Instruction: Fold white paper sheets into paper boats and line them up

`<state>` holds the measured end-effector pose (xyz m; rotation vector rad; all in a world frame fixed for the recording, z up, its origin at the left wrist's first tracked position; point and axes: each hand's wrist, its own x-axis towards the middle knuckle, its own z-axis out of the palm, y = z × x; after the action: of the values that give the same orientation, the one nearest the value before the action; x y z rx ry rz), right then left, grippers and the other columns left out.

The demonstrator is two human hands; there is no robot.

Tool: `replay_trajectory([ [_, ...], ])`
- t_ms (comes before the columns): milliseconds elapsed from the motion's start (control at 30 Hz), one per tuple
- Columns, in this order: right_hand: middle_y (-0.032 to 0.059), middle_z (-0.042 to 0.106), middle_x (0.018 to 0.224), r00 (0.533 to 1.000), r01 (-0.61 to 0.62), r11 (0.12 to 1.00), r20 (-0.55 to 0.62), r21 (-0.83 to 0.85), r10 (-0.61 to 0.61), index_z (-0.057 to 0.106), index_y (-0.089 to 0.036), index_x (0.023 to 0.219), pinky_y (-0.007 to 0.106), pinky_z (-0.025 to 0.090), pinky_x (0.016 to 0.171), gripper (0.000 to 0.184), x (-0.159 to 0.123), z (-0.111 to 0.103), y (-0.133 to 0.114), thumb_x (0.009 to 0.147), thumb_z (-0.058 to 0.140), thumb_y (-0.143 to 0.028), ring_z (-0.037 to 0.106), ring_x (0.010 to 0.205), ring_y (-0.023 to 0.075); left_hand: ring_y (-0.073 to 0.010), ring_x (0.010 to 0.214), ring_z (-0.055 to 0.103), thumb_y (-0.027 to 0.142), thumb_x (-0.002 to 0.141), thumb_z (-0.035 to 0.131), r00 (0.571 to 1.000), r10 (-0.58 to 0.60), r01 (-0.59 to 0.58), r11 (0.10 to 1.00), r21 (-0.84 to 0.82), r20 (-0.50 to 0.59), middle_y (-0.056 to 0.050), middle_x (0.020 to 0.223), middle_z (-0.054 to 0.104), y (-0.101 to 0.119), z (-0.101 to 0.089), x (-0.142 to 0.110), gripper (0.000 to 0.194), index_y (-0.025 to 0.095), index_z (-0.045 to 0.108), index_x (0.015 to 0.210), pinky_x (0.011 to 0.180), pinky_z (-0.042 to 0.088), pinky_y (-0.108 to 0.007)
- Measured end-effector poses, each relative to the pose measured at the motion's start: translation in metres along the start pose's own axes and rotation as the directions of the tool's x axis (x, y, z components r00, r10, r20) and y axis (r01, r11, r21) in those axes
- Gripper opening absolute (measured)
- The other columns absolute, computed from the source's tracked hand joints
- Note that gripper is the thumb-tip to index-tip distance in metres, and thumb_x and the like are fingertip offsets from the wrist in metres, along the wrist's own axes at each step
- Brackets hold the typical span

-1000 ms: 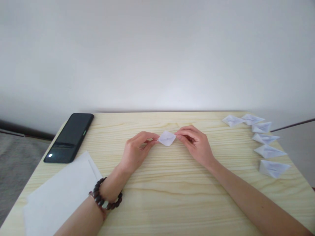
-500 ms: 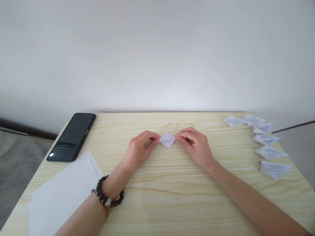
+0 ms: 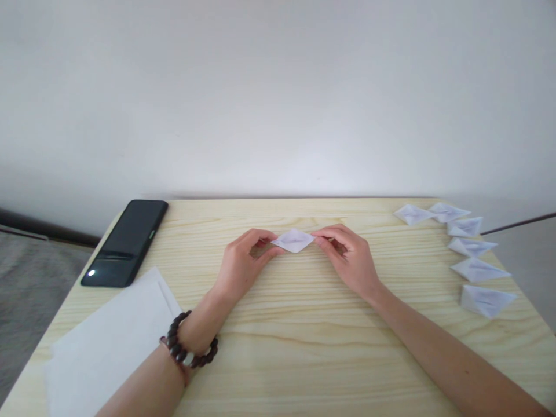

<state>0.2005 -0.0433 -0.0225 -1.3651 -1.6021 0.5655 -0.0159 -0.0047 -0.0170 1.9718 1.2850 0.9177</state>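
Observation:
A small folded white paper boat (image 3: 295, 240) is held between my hands near the middle of the table, its diamond-shaped top facing up. My left hand (image 3: 247, 260) pinches its left tip between thumb and fingers; a dark bead bracelet circles that wrist. At the opposite tip, my right hand (image 3: 348, 255) grips the paper between thumb and forefinger. Off to the right stand several finished-looking paper boats, among them a front one (image 3: 487, 301) and a far left one (image 3: 412, 214).
A black phone (image 3: 125, 243) lies at the table's left edge. In front of it, loose white paper sheets (image 3: 108, 341) are partly covered by my left forearm. The pale wooden table (image 3: 295, 359) meets a white wall (image 3: 278, 98) at its back edge.
My fingers have shifted outward a little along the paper boat, so more of its pointed ends shows. My left hand has moved slightly left and the boat slightly up in view.

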Motion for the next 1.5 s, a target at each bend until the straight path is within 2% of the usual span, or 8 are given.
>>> replay_trajectory([
  [233, 0.0044, 0.068, 0.086, 0.999, 0.033, 0.998, 0.006, -0.061, -0.033, 0.068, -0.021, 0.089, 0.025, 0.048, 0.059, 0.012, 0.0, -0.001, -0.001, 0.09, 0.056, -0.023, 0.061, 0.074, 0.0141, -0.017, 0.083, 0.068, 0.03, 0.084, 0.063, 0.998, -0.043, 0.047, 0.992, -0.121, 0.037, -0.004, 0.09, 0.074, 0.0, -0.002, 0.0, 0.016, 0.018, 0.071, 0.09, 0.076, 0.054, -0.028],
  [533, 0.0058, 0.066, 0.086, 0.987, 0.155, 0.981, 0.051, -0.12, -0.15, 0.065, -0.02, 0.088, 0.028, 0.053, 0.067, 0.013, -0.002, 0.004, -0.001, 0.092, 0.053, -0.022, 0.063, 0.081, 0.0162, -0.0149, 0.082, 0.065, 0.017, 0.088, 0.055, 0.968, 0.249, -0.251, 0.966, 0.06, 0.044, -0.004, 0.084, 0.071, 0.0, -0.001, 0.0, 0.014, 0.017, 0.068, 0.083, 0.076, 0.051, -0.025],
  [733, 0.0046, 0.067, 0.084, 0.991, 0.133, 0.983, 0.032, -0.128, -0.13, 0.066, -0.02, 0.088, 0.024, 0.051, 0.059, 0.012, 0.001, 0.002, 0.001, 0.091, 0.054, -0.023, 0.062, 0.072, 0.0137, -0.0117, 0.073, 0.062, 0.024, 0.086, 0.061, 0.987, 0.154, -0.155, 0.988, 0.015, 0.052, -0.001, 0.086, 0.069, -0.003, 0.001, 0.004, 0.009, 0.019, 0.066, 0.09, 0.065, 0.049, -0.022],
  [900, 0.0044, 0.067, 0.086, 0.993, 0.122, 0.986, 0.016, -0.117, -0.121, 0.068, -0.019, 0.091, 0.024, 0.051, 0.061, 0.013, 0.001, 0.002, 0.0, 0.09, 0.055, -0.023, 0.062, 0.074, 0.0137, -0.0116, 0.073, 0.062, 0.024, 0.083, 0.063, 0.993, 0.108, -0.107, 0.994, -0.034, 0.05, 0.0, 0.088, 0.069, -0.005, 0.005, 0.005, 0.021, 0.019, 0.06, 0.103, 0.064, 0.051, -0.022],
  [1100, 0.0046, 0.068, 0.09, 0.995, 0.099, 0.983, 0.01, -0.152, -0.098, 0.07, -0.02, 0.093, 0.029, 0.051, 0.074, 0.017, 0.0, -0.002, 0.005, 0.091, 0.054, -0.025, 0.063, 0.081, 0.0158, -0.0153, 0.086, 0.062, 0.015, 0.084, 0.056, 0.987, 0.151, -0.156, 0.98, 0.127, 0.05, -0.004, 0.095, 0.067, -0.01, 0.006, 0.004, 0.021, 0.018, 0.059, 0.104, 0.077, 0.052, -0.028],
  [1233, 0.0063, 0.065, 0.083, 0.992, 0.106, 0.922, -0.025, -0.373, -0.124, 0.074, -0.02, 0.09, 0.035, 0.048, 0.075, 0.022, 0.006, -0.03, 0.017, 0.089, 0.056, -0.033, 0.06, 0.08, 0.0195, -0.0206, 0.102, 0.056, 0.018, 0.088, 0.052, 0.97, 0.241, -0.243, 0.923, 0.297, 0.045, -0.007, 0.103, 0.066, -0.006, 0.009, 0.004, 0.018, 0.016, 0.061, 0.103, 0.092, 0.046, -0.037],
  [1367, 0.005, 0.06, 0.073, 0.995, 0.069, 0.824, -0.016, -0.562, -0.094, 0.076, -0.021, 0.092, 0.032, 0.045, 0.065, 0.03, 0.008, -0.08, 0.026, 0.09, 0.053, -0.04, 0.057, 0.071, 0.0187, -0.0256, 0.118, 0.05, 0.027, 0.09, 0.051, 0.961, 0.253, -0.274, 0.858, 0.434, 0.107, -0.007, 0.126, 0.061, 0.003, 0.018, 0.002, 0.024, 0.02, 0.062, 0.11, 0.099, 0.041, -0.045],
  [1500, 0.0026, 0.062, 0.062, 0.993, 0.006, 0.671, 0.082, -0.741, 0.081, 0.077, -0.025, 0.09, 0.031, 0.041, 0.06, 0.03, 0.003, -0.134, 0.03, 0.089, 0.052, -0.042, 0.057, 0.063, 0.0192, -0.0284, 0.133, 0.039, 0.038, 0.092, 0.048, 0.939, 0.268, -0.341, 0.795, 0.502, 0.213, -0.008, 0.143, 0.048, 0.006, 0.022, 0.0, 0.038, 0.021, 0.057, 0.125, 0.108, 0.033, -0.049],
])
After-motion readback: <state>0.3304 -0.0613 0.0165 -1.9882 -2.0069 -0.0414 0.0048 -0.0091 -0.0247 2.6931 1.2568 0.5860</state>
